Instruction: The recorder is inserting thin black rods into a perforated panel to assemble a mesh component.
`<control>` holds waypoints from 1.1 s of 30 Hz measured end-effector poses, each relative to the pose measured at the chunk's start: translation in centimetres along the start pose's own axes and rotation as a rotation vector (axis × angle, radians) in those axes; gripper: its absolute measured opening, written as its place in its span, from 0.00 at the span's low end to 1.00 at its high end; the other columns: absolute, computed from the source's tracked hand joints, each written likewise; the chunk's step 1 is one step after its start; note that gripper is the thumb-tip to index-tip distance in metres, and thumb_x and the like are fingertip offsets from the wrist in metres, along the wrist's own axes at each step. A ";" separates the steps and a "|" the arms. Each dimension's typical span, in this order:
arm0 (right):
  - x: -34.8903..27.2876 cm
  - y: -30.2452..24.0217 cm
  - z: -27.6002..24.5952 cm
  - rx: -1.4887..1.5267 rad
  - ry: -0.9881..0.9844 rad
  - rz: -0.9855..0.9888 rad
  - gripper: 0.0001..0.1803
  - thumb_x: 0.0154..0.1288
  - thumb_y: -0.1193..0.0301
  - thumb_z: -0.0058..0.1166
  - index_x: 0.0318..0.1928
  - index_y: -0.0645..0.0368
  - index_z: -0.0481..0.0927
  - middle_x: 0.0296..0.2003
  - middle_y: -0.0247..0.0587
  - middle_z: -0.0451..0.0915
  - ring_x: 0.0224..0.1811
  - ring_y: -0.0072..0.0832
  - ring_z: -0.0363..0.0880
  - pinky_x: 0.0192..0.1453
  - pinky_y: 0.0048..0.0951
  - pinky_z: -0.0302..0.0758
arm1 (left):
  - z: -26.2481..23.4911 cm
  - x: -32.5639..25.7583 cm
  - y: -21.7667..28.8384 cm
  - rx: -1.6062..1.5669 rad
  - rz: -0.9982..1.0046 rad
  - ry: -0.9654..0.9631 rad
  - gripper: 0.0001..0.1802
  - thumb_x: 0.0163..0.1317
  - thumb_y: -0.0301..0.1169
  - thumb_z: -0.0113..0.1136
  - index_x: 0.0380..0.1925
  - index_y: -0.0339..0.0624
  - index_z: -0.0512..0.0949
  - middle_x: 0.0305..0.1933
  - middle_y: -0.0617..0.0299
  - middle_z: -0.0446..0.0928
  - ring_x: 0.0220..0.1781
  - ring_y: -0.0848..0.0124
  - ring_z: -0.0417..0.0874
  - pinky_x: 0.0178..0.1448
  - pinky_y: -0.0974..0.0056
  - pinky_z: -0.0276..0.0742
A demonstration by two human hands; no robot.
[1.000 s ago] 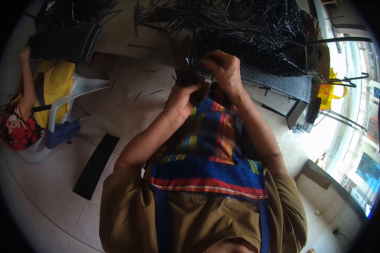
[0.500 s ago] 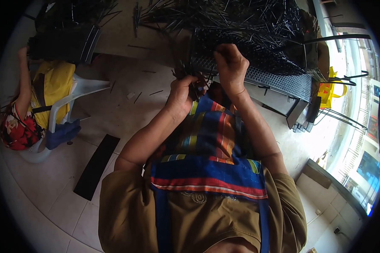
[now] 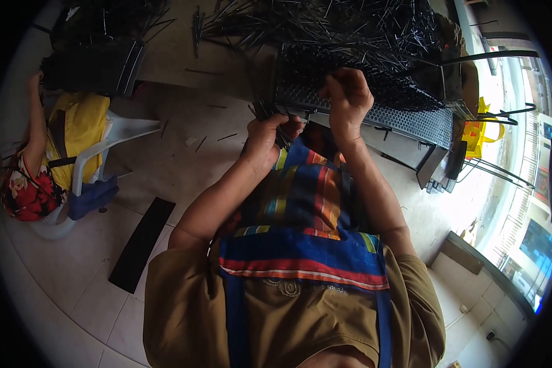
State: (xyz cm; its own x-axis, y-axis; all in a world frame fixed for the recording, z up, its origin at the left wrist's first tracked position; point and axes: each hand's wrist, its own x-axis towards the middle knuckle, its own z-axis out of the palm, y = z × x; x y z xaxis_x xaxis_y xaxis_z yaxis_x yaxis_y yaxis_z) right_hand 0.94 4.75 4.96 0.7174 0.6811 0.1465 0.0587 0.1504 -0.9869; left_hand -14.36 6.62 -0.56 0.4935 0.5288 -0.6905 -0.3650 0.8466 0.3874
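Observation:
My left hand (image 3: 268, 134) is closed round a bunch of thin black sticks (image 3: 265, 110), held just in front of the rack's near edge. Over the front part of a metal rack full of small holes (image 3: 405, 119) is my right hand (image 3: 348, 98), its fingers curled in a pinch. Whatever lies between those fingertips is too small and dark to make out. Behind the bare front strip, many dark sticks (image 3: 362, 76) stand packed in the rack's holes.
A large heap of loose black sticks (image 3: 349, 21) covers the table behind the rack. At left, a person (image 3: 30, 184) sits in a white plastic chair (image 3: 119, 126) at another dark rack (image 3: 92, 67). A black strip (image 3: 142, 245) and scattered sticks lie on the tiled floor.
My right hand has shifted slightly to the right along the rack and a little nearer me. My left hand stays almost in place with its bunch.

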 end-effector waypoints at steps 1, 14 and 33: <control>0.0 0.1 0.4 0.001 0.000 -0.001 0.05 0.60 0.84 0.57 0.37 0.63 0.77 0.27 0.35 0.80 0.24 0.19 0.78 0.27 0.19 0.73 | -0.5 0.3 -0.3 0.000 0.001 0.000 0.06 0.61 0.23 0.56 0.36 0.34 0.78 0.33 0.52 0.82 0.33 0.63 0.85 0.36 0.61 0.81; -0.1 0.5 0.1 -0.574 -0.153 -0.444 0.06 0.58 0.83 0.60 0.36 0.62 0.79 0.26 0.37 0.80 0.24 0.19 0.78 0.28 0.20 0.73 | -2.2 -2.1 -0.5 0.069 0.044 0.063 0.06 0.61 0.22 0.58 0.38 0.38 0.79 0.33 0.57 0.82 0.32 0.67 0.84 0.34 0.64 0.80; -0.1 0.0 -0.2 -0.273 -0.452 0.427 0.06 0.56 0.75 0.63 0.34 0.63 0.81 0.26 0.37 0.83 0.24 0.22 0.79 0.28 0.26 0.75 | -0.8 -3.1 -0.1 0.125 0.032 -0.252 0.08 0.61 0.24 0.61 0.40 0.46 0.78 0.33 0.62 0.81 0.34 0.70 0.83 0.34 0.66 0.74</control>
State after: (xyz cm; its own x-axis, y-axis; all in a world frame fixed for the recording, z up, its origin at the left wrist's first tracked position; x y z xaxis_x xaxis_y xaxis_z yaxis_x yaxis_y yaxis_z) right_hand 0.97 4.57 4.90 0.3593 0.8822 -0.3044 0.0506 -0.3441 -0.9376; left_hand -16.44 4.83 1.01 0.6700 0.5406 -0.5089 -0.2914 0.8219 0.4894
